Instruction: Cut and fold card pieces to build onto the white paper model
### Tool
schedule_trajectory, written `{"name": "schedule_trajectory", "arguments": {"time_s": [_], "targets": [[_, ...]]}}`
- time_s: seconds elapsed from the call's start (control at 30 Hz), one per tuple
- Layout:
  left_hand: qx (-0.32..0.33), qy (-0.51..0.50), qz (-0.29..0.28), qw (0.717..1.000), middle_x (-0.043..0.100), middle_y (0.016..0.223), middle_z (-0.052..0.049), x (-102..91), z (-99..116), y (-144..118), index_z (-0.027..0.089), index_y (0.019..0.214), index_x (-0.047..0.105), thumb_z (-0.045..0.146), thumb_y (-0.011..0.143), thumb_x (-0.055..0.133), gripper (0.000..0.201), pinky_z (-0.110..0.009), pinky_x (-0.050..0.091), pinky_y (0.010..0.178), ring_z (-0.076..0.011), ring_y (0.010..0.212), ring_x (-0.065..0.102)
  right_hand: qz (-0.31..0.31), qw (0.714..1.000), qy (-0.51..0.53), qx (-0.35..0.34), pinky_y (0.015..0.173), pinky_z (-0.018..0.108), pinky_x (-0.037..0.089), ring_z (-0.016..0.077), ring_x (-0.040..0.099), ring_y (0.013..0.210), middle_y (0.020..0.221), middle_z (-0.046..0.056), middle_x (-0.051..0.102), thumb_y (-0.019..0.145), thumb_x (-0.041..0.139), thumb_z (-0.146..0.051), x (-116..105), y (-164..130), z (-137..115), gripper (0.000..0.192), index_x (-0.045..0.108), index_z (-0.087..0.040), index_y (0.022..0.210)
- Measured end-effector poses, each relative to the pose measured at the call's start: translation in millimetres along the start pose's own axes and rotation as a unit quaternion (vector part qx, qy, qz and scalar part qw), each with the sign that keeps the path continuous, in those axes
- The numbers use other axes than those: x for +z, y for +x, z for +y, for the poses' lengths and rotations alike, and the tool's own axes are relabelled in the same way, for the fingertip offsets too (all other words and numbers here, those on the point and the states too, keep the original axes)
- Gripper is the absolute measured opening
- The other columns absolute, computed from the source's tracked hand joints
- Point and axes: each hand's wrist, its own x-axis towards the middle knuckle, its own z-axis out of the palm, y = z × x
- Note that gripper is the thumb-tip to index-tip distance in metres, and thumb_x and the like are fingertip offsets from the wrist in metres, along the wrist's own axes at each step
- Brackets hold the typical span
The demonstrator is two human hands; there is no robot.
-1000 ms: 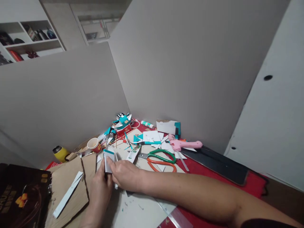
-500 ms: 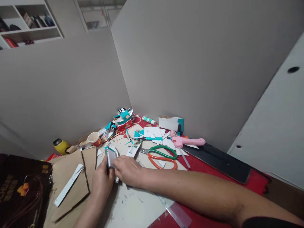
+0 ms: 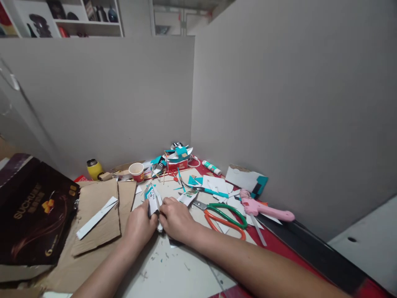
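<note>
My left hand (image 3: 139,225) and my right hand (image 3: 176,219) meet over the table, both pinching a small folded piece of white card with a teal edge (image 3: 152,200). The card stands upright between my fingertips. Just right of my hands lie scissors with green and orange handles (image 3: 226,217). A pink glue gun (image 3: 263,209) rests further right.
Brown cardboard sheets (image 3: 99,215) with a white strip (image 3: 96,217) lie to the left, beside a dark printed box (image 3: 34,215). A paper cup (image 3: 136,171), a yellow bottle (image 3: 93,169), a glue stick (image 3: 212,167) and teal-and-white scraps (image 3: 176,155) crowd the back corner. Grey partition walls enclose the table.
The view has swung left and the dark box shows more. Both hands stay on the card piece, which now stands narrower, folded between the fingers.
</note>
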Motion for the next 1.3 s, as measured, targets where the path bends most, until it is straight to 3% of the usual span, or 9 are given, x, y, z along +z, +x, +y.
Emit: {"name": "schedule_trajectory", "arguments": {"time_s": [0.4,0.63,0.8,1.07,1.3], "targets": [[-0.003,-0.002,-0.005,1.0,0.073,0.087,-0.018,9.3,-7,0,0.014,0.097,0.063,0.023,0.077,0.049,0.026,-0.034,0.044,0.066,-0.0305,0.082,0.069,-0.012,1.0,-0.021,0.016,0.066,0.028,0.036,0.0192,0.055,0.083,0.084,0.005,0.062,0.078,0.052,-0.015,4,4,-3,0.01,0.06,-0.019,0.073],[-0.003,-0.004,0.017,1.0,0.071,0.094,-0.013,9.9,-9,-1,0.018,0.09,0.064,0.023,0.075,0.05,0.021,-0.032,0.045,0.07,-0.0269,0.088,0.067,0.008,0.999,-0.004,0.036,0.066,0.026,0.033,0.0167,0.054,0.078,0.083,0.002,0.059,0.075,0.052,-0.015,10,3,-2,0.005,0.053,-0.02,0.075],[0.008,-0.002,0.024,1.0,0.068,0.096,-0.01,7.0,-9,-1,0.018,0.089,0.065,0.022,0.075,0.049,0.022,-0.032,0.044,0.069,-0.0262,0.085,0.067,0.041,0.997,0.045,0.041,0.064,0.026,0.031,0.0165,0.052,0.077,0.081,-0.001,0.058,0.072,0.056,-0.015,10,5,0,0.013,0.049,-0.021,0.081],[0.009,-0.011,0.028,1.0,0.067,0.097,-0.012,9.1,-11,-1,0.018,0.085,0.062,0.024,0.074,0.049,0.017,-0.035,0.043,0.07,-0.0282,0.086,0.066,0.058,0.998,0.029,0.011,0.066,0.027,0.031,0.0174,0.052,0.08,0.082,0.001,0.058,0.075,0.058,-0.018,14,5,6,0.008,0.052,-0.022,0.078],[0.005,-0.055,0.041,0.998,0.065,0.102,-0.012,15.3,-12,0,0.018,0.107,0.049,0.02,0.073,0.049,0.034,-0.033,0.042,0.074,-0.0276,0.095,0.064,0.052,0.998,0.031,0.017,0.065,0.026,0.031,0.0171,0.052,0.078,0.08,0.001,0.058,0.074,0.056,-0.016,13,5,4,0.008,0.05,-0.021,0.075]]}}
